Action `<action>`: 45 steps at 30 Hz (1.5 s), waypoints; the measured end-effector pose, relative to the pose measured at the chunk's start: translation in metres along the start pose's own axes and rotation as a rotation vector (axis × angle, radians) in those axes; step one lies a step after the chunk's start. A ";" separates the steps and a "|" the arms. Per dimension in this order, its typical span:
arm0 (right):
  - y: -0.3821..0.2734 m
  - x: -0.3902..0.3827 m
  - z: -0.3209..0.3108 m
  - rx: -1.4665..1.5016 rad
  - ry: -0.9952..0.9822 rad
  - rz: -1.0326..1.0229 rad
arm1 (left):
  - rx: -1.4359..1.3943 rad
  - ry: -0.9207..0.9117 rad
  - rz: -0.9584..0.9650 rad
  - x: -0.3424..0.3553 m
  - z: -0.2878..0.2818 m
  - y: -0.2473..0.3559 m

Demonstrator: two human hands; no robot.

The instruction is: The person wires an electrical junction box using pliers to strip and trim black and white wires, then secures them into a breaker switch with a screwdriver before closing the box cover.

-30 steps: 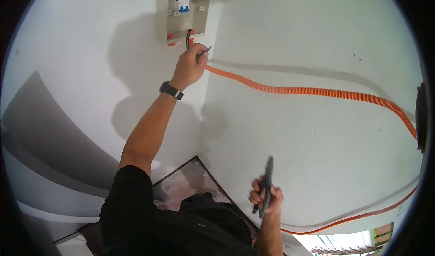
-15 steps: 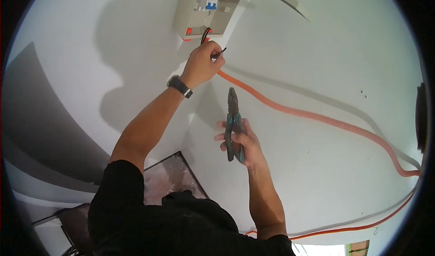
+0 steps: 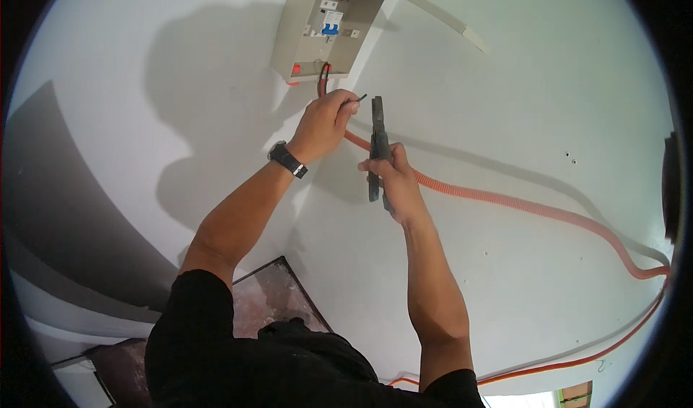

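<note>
My left hand (image 3: 325, 125), a dark watch on its wrist, is closed on a black wire (image 3: 324, 80) just below the electrical box (image 3: 291, 29). The wire loops out through the box's lower side, and its short end sticks out past my fingertips. In my right hand (image 3: 398, 184) I hold a pair of pliers (image 3: 378, 144) by the handles, jaws pointing up. The jaw tips stand just right of the wire end, apart from it. Inside the box a white breaker (image 3: 331, 24) with blue switches is mounted.
An orange corrugated conduit (image 3: 505, 201) runs from behind my hands across the wall to the right. A thinner orange conduit (image 3: 570, 365) curves along the lower right. The box's open cover (image 3: 433, 11) juts out at the top. A dark-edged brownish panel (image 3: 271, 300) lies below my arms.
My right hand has raised the pliers toward the wire end, its fingers now wrapped closer round the handles. My left hand, still on the wire, and the box sit slightly lower in view.
</note>
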State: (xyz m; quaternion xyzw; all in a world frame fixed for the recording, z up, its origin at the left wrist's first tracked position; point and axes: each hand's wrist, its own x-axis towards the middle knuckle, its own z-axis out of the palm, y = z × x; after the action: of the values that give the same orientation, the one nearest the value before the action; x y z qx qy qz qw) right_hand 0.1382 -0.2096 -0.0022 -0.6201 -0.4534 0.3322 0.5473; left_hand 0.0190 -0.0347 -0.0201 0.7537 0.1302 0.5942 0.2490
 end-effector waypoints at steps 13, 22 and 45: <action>0.000 0.031 -0.015 -0.317 -0.045 -0.148 | 0.301 -0.087 0.193 -0.003 -0.009 0.005; 0.007 0.032 0.000 -0.443 -0.085 -0.317 | 0.189 -0.080 0.024 -0.001 -0.011 0.011; 0.003 0.028 -0.007 -0.255 -0.160 -0.178 | 0.170 -0.168 0.062 0.002 -0.019 0.013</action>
State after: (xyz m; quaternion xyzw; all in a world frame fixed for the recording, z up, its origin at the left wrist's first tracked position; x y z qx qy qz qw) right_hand 0.1554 -0.1866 -0.0012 -0.6133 -0.5871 0.2706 0.4538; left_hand 0.0005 -0.0401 -0.0082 0.8228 0.1353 0.5232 0.1760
